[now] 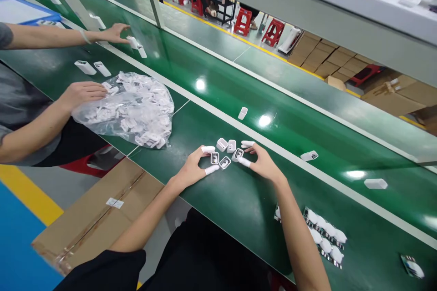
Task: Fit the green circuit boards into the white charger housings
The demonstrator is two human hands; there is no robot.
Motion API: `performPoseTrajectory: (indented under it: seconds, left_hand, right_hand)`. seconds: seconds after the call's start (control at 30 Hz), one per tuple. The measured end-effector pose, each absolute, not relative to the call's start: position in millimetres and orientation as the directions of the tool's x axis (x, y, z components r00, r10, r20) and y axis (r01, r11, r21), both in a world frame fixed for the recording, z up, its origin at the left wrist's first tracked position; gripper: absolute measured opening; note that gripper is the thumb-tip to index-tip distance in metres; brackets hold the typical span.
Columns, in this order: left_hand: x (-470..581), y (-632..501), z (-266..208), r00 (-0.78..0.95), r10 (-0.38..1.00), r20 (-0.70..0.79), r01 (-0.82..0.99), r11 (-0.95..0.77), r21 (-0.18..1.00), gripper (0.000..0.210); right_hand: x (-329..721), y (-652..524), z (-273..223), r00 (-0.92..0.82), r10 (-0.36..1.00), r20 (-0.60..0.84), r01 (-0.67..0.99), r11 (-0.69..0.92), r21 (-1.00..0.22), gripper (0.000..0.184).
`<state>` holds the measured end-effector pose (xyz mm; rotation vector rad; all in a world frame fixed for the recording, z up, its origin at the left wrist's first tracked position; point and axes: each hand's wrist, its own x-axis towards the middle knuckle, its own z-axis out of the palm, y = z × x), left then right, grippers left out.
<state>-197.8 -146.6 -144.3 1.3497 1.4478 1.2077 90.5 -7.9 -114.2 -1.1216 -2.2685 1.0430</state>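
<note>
Several small white plastic cases stand in a cluster on the green bench. My left hand (194,169), with white finger cots on thumb and forefinger, pinches a case (215,158) on the cluster's left. On the other side, my right hand (262,162), also wearing finger cots, has thumb and forefinger around another case (237,155). Dark parts show inside both of these and in the front case (225,163). Behind them, two more cases, one at the back left (222,144) and one at the back right (231,146), stand between my hands, untouched.
Loose cases, including a white one (242,113), lie on the green belt (211,104). Circuit boards with white round pieces (326,232) lie right of my right forearm. At left, a co-worker's hand (83,94) touches a clear bag of white parts (146,104). A cardboard box (99,209) stands below.
</note>
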Motion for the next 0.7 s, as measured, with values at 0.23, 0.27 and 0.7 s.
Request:
performPoseTrajectory:
  seconds: [0.23, 0.27, 0.7]
  left_hand:
    - [-206.1, -145.0, -162.0, -0.238, 0.965, 0.112, 0.210, -0.061, 0.976, 0.053]
    - [-207.2, -144.1, -163.6, -0.290, 0.951, 0.111, 0.189, -0.057, 0.980, 0.052]
    - [-199.4, -19.9, -53.3, -0.012, 0.957, 0.290, 0.657, -0.211, 0.723, 0.058]
  right_hand:
    - [30.8, 117.3, -106.8, -0.444, 0.879, 0.172, 0.548, 0.419, -0.725, 0.058]
    - [15.0, 133.0, -107.9, -0.457, 0.874, 0.167, 0.539, 0.421, -0.729, 0.059]
    - [-24.7, 98.0, -75.5, -0.290, 0.955, 0.069, 0.308, 0.161, -0.938, 0.053]
